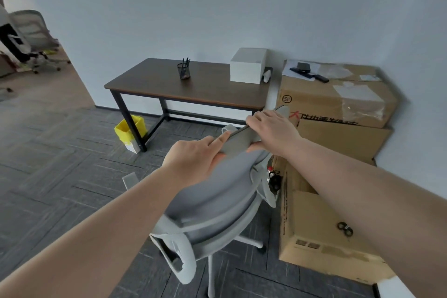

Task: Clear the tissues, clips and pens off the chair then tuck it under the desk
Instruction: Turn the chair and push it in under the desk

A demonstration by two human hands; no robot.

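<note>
A grey office chair (217,203) with a white frame stands in front of me, its back towards me and its seat hidden. My left hand (193,162) and my right hand (273,132) both grip the top of its headrest (242,139). The dark wooden desk (193,84) stands ahead against the wall. On it a black mesh pen holder (183,70) holds pens, and a white box (248,65) sits at its right end. No tissues or clips show on the chair.
A yellow-lined bin (130,132) stands by the desk's left front leg. Stacked cardboard boxes (338,109) crowd the right, close to the chair, with black clips (344,228) on the near box. More chairs (31,36) stand at the far left.
</note>
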